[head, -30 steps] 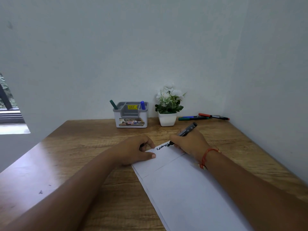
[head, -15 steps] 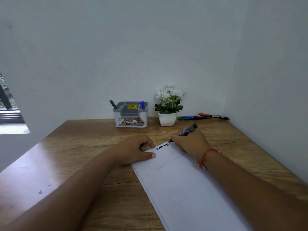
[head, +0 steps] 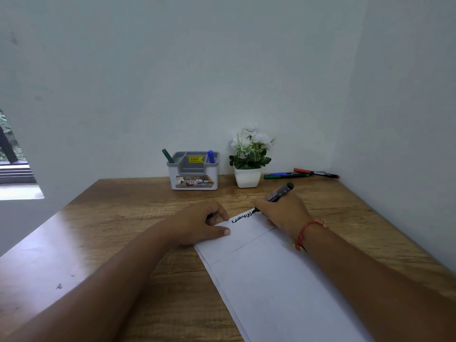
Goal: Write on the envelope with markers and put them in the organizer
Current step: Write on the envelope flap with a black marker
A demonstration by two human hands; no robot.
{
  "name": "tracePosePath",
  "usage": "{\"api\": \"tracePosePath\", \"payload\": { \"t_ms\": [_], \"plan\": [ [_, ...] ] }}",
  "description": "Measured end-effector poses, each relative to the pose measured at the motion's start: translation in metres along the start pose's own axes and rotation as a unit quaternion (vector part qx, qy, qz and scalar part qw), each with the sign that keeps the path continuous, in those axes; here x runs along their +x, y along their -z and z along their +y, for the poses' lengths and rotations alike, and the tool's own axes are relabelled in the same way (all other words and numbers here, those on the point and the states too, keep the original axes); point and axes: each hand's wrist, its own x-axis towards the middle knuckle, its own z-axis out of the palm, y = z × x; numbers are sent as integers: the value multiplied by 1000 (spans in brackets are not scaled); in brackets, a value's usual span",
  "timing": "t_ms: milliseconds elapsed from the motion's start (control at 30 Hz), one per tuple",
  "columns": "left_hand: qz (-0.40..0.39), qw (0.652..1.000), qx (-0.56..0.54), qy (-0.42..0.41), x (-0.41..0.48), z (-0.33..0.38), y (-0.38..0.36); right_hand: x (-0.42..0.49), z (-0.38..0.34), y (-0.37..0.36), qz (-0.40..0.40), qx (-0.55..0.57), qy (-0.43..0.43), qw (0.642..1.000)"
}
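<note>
A long white envelope (head: 271,280) lies slanted on the wooden table (head: 123,218), with a line of black writing (head: 243,217) near its far end. My right hand (head: 283,213) grips a black marker (head: 280,192), tip on the paper at the end of the writing. My left hand (head: 197,225) rests on the envelope's far left corner, thumb flat on the paper, fingers curled round a small dark thing that looks like the marker cap. The grey and white organizer (head: 195,180) stands at the back, holding a green marker (head: 167,155) and a blue marker (head: 210,156).
A white potted plant (head: 249,156) stands right of the organizer. Behind it lie a green marker (head: 286,176), a blue marker (head: 281,173) and a red marker (head: 315,172), near the right wall (head: 394,144). Walls close off the back and right.
The marker tip has moved a little to the right and the line of writing has grown longer. My left hand has stayed in place.
</note>
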Motion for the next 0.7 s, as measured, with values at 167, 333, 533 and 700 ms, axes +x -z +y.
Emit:
{"api": "tracePosePath", "payload": {
  "t_ms": [167,333,533,700],
  "plan": [
    [0,1000,-5,-3,0,0,0,1,0,0,-11,1,-6,1000],
    [2,1000,-5,-7,-1,1,0,1,-3,1,-4,6,6,1000],
    [6,1000,-13,-4,0,-1,0,1,0,0,-2,9,-4,1000],
    [6,1000,-14,-1,0,-1,-1,1,-1,1,-1,9,-8,1000]
  ]
}}
